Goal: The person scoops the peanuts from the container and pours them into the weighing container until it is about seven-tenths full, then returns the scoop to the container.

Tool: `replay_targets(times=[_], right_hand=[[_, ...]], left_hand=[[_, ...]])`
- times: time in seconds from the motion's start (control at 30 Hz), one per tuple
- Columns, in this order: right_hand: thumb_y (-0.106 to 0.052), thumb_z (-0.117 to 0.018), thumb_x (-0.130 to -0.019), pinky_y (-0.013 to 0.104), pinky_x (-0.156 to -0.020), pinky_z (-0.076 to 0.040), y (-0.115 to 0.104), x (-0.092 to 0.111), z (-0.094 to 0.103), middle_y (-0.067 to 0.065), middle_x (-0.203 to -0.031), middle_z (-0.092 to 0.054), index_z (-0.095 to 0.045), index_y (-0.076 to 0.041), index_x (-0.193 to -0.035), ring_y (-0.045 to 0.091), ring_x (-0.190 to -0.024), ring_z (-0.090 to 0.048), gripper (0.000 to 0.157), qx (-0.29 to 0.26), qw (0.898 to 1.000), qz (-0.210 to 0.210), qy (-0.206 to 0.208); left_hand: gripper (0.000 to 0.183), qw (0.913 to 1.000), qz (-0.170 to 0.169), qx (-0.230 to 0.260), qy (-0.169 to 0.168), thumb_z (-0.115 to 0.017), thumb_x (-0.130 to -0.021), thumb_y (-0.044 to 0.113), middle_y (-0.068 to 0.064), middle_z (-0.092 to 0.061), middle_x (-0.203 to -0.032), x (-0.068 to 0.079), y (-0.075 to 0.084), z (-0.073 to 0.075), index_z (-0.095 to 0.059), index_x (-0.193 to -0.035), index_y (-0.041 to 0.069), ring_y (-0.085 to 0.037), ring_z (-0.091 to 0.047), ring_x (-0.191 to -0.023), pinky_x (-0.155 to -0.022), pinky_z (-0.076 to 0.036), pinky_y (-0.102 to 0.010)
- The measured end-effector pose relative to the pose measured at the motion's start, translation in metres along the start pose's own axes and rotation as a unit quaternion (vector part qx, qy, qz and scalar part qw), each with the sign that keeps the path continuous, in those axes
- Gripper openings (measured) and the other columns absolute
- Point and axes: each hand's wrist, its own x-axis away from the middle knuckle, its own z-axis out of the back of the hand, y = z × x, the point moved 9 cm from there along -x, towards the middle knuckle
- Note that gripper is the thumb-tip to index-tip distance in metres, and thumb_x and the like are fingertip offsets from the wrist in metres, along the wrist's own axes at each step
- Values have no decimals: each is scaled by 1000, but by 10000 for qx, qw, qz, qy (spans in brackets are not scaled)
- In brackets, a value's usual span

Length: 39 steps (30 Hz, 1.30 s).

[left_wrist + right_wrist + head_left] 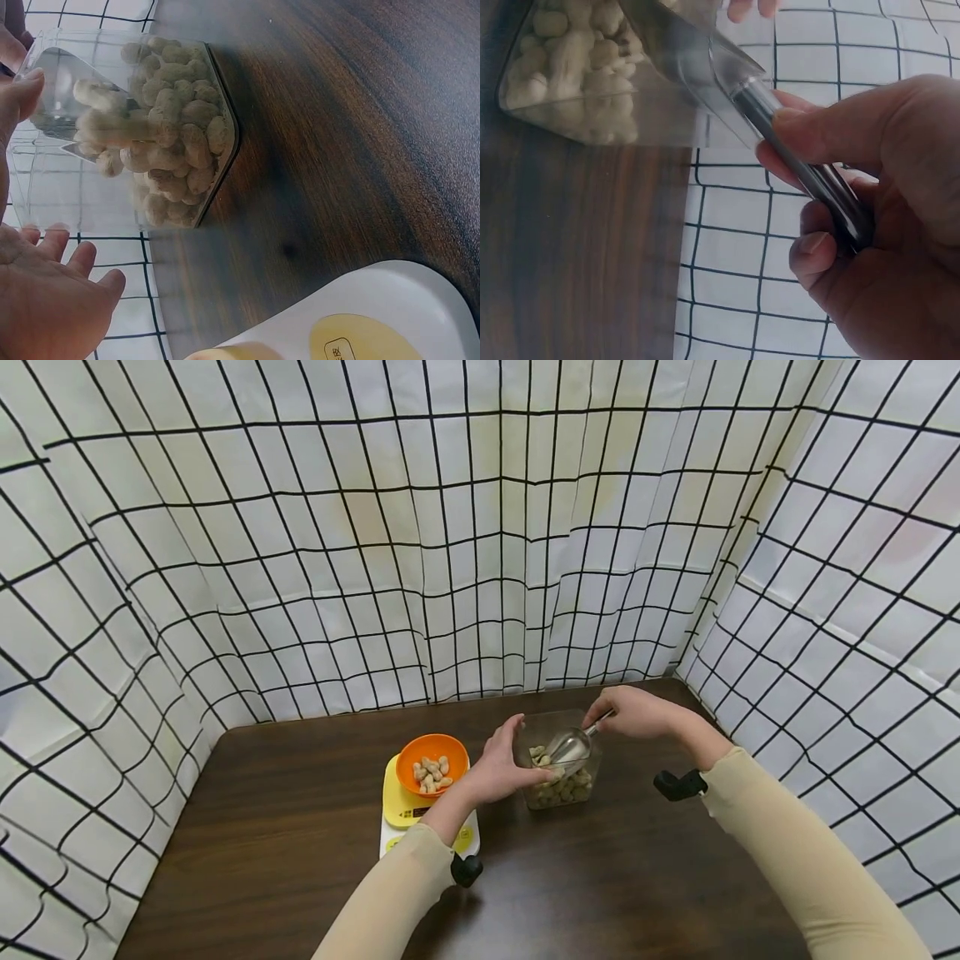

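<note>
We judge it partway: some peanuts in orange bowl on scale, more left in clear box. Left hand: fingers gripping box. Right hand: gripping scoop inside it.

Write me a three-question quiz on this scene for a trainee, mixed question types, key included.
1. What does the round orange bowl stand on?
2. Which of the person's grips holds the shiny silver metal scoop?
A) the left only
B) the right only
C) both
3. True or false: tan unshelled peanuts lie in both the bowl and the clear, box-shaped container.

Key
1. The flat yellow-and-white scale.
2. B; the right grip has it by the handle.
3. True.
</note>
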Motion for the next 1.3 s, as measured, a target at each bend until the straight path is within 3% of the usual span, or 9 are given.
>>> replay_targets(times=[0.27,0.43,0.8,1.3], right_hand=[[-4,-64,-98,39,-74,-45,-10,-2,-8,1,-101,-63,-78,-11,-111,18,-90,-55,21,397,9982,303,326],[-4,-64,-99,38,-73,-43,-9,0,-8,1,-101,-63,-78,-11,-112,17,-87,-54,21,404,9980,334,366],[-8,-63,-101,40,-78,-46,-2,3,-7,3,-108,-63,-78,-13,-113,19,-93,-56,21,-76,9996,120,240],[-16,-60,-104,54,-96,-49,31,14,-2,11,-133,-61,-76,-17,-121,35,-126,-55,23,-1108,9918,-407,486]], left_hand=[[109,9999,15,-130,-51,-83,-84,45,-7,-27,-163,1,2,2,-14,-164,18,-31,-26,-148,-116,-29,-56],[109,9999,45,-141,-87,-83,-84,45,-7,-26,-164,1,2,3,-14,-164,18,-32,-25,-148,-116,-29,-57],[109,9999,93,-81,-85,-82,-84,48,-6,-26,-163,0,1,1,-14,-164,19,-32,-25,-148,-116,-29,-57],[109,10000,51,-50,-31,-83,-83,46,-6,-28,-163,1,2,0,-15,-164,18,-32,-23,-149,-116,-27,-59]])
